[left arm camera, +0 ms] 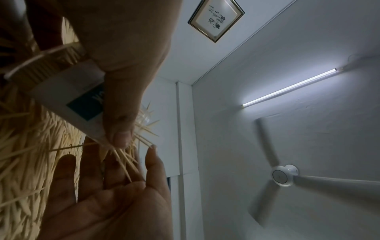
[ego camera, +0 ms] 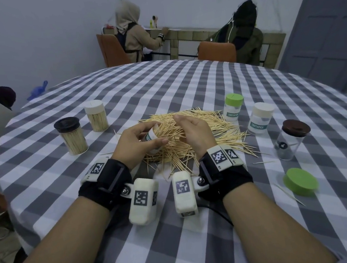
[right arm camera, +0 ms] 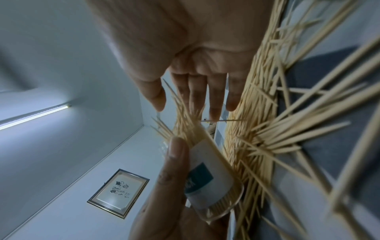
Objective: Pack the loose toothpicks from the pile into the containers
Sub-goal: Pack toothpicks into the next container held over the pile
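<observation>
Both forearms reach in over the checked worktop (ego camera: 184, 81) toward the toothpick pile (ego camera: 210, 125), which serves as the landmark for everything else. Over the near-left part of the pile, the left hand (ego camera: 136, 143) has its thumb and fingers curled around a small labelled jar (ego camera: 153, 136), tipped on its side with its mouth toward the other hand and a sheaf of toothpicks sticking out of it; that grip is firmly closed on the jar. Facing it, just right of the jar's mouth, the right hand (ego camera: 191, 132) stands edge-on with straight fingers (right arm camera: 214, 97) against the protruding toothpick ends, its grip loose and holding nothing. Left of the pile stand a black-lidded jar (ego camera: 72, 135) and, just beyond it, a white-lidded jar (ego camera: 96, 115), both filled with toothpicks. Right of the pile stand a green-lidded jar (ego camera: 233, 107) and a second white-lidded jar (ego camera: 260, 117) with teal labels, and farther right a brown-lidded clear jar (ego camera: 291, 139). Nearer than that, well right of the pile, a loose green lid (ego camera: 300, 181) lies flat, with a stray toothpick or two beside it. Beyond the worktop, two seated people (ego camera: 133, 33) face away at a tiled counter (ego camera: 193, 36).
</observation>
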